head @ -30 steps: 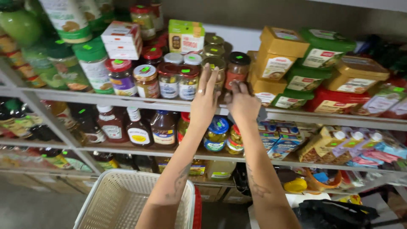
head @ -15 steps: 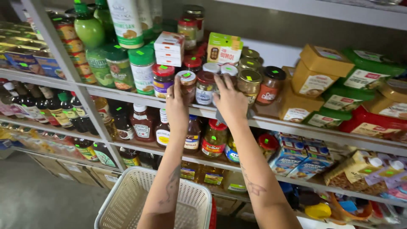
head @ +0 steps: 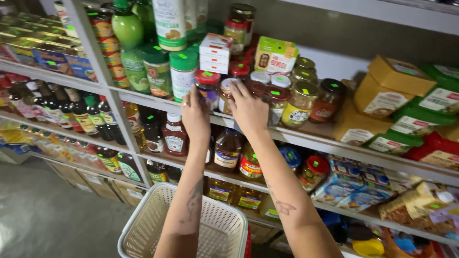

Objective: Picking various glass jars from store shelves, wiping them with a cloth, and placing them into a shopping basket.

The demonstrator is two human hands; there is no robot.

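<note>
My left hand (head: 195, 117) reaches up to the upper shelf (head: 315, 138), its fingers flat against a red-lidded jar (head: 208, 82). My right hand (head: 248, 111) lies over the front of a pale-lidded jar (head: 224, 95) right beside it, fingers stretched and slightly apart. Neither jar is lifted off the shelf. More jars with green stickers (head: 300, 101) stand to the right of my right hand. Below my forearms hangs a white plastic basket (head: 143, 229), which looks empty.
Green bottles and tall tubs (head: 158, 67) fill the shelf's left part; yellow, green and red packets (head: 406, 110) are stacked at the right. The shelf below holds sauce bottles (head: 174, 136) and jars. Small packets (head: 363, 196) lie lower right. Grey floor (head: 43, 210) lies at left.
The view has shifted so the shelves sit further right and closer. Both hands have stayed on the jars at the shelf's front and moved slightly left along the row.
</note>
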